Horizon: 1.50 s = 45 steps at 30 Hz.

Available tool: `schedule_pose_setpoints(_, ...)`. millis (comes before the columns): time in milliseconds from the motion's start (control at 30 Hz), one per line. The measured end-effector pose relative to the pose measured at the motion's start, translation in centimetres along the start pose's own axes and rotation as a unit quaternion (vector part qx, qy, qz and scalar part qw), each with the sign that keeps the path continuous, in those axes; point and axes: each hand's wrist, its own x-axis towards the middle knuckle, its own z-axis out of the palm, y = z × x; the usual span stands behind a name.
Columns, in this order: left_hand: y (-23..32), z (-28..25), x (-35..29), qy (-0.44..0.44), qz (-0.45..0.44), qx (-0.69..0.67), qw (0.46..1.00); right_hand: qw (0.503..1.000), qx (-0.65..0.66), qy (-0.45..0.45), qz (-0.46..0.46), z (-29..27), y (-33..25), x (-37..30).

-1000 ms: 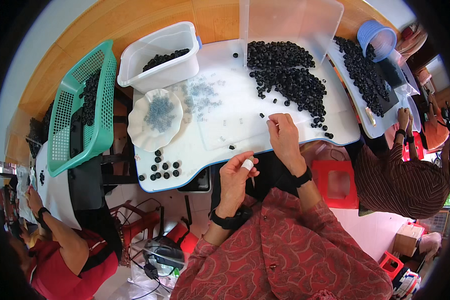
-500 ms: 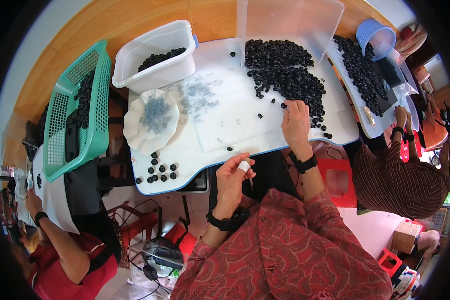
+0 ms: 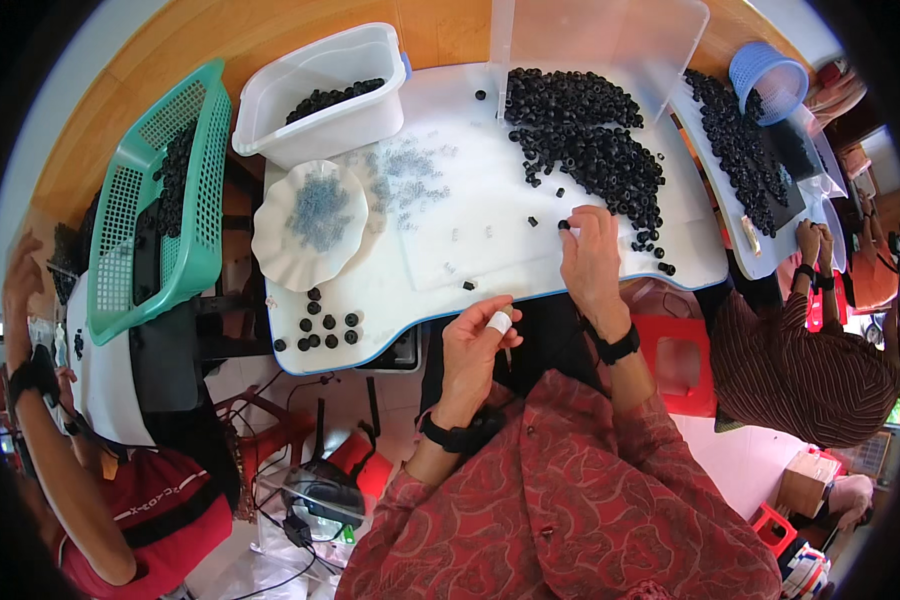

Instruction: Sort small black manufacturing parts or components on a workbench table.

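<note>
My right hand (image 3: 595, 262) is closed at the near side of a heap of small black ring-like parts (image 3: 595, 150), with one black part (image 3: 564, 224) at its fingertips. Near the table's front edge, my left hand (image 3: 475, 350) has thumb and fingers pinched together, a white wrap round one digit; whatever it grips is too small to make out. A single black piece (image 3: 468, 286) lies on the white table (image 3: 440, 255) just beyond that hand. Tiny clear springlike pieces (image 3: 410, 175) are scattered farther back, and more fill a scalloped white dish (image 3: 270, 250).
Several black parts (image 3: 330, 322) stand grouped on the table's left corner. Behind them are a white tub (image 3: 315, 140) and a green basket (image 3: 210, 190), both holding black parts. A clear upright panel (image 3: 600, 40) borders the heap. Co-workers sit on both sides.
My right hand has drawn a black part off the heap, slightly left and toward me. My left hand stays pinched near the edge. At far left, a co-worker's arm has come up.
</note>
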Motion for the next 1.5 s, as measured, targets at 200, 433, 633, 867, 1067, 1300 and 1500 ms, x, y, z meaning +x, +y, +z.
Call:
schedule_pose_setpoints(200, 0.2, 0.2, 0.3, -0.005, 0.060, 0.016, 0.998, 0.972, 0.216, -0.083, 0.048, -1.8, -4.3, -1.5)
schedule_pose_setpoints(433, 0.7, 0.4, 0.4, -0.010, 0.061, -0.125, 0.990, 0.896, 0.391, -0.187, 0.098, -3.2, -7.9, -2.8)
schedule_pose_setpoints(633, 0.9, -0.6, 0.1, 0.020, 0.107, -0.123, 0.986, 0.868, 0.431, -0.230, 0.091, -2.3, -8.7, -2.7)
schedule_pose_setpoints(867, 1.8, -2.9, 0.3, -0.010, 0.102, -0.195, 0.975, 0.966, 0.232, -0.110, 0.006, 0.7, -7.5, 0.4)
schedule_pose_setpoints(1067, 2.5, -2.9, 0.0, -0.056, 0.117, -0.242, 0.961, 0.992, 0.086, -0.089, 0.013, 3.6, -6.7, 0.8)
schedule_pose_setpoints(1300, 2.6, -2.9, 0.0, -0.092, 0.114, -0.272, 0.951, 0.990, 0.116, -0.076, 0.031, 4.1, -6.4, 0.6)
schedule_pose_setpoints(1500, 2.3, -2.8, -0.1, -0.083, 0.112, -0.271, 0.952, 0.951, 0.272, -0.109, 0.094, 1.3, -7.9, -0.5)
